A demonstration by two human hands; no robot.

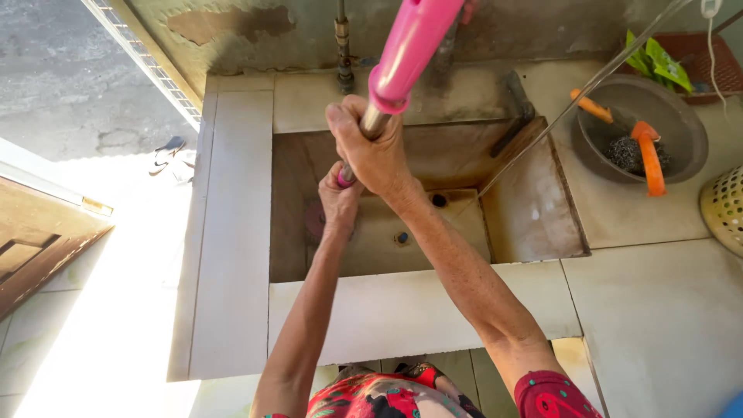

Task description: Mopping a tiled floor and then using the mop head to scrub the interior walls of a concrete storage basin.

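Note:
Both my hands grip a long mop handle with a pink plastic sleeve (409,48) and a metal shaft, held upright over a deep concrete sink (534,217). My right hand (373,149) is closed around the shaft just under the pink sleeve. My left hand (337,203) is closed on the shaft lower down, inside the sink, where a small pink collar shows. The lower end of the handle is hidden behind my hands. A reddish round shape lies in the basin by my left hand.
A metal pipe (341,46) runs down the stained back wall. A grey bowl (681,116) with orange-handled tools and a dark scrubber sits at the right, beside a brown basket with green leaves (658,60) and a yellow perforated basket (726,207). Sandals (169,151) lie on the ground outside at the left.

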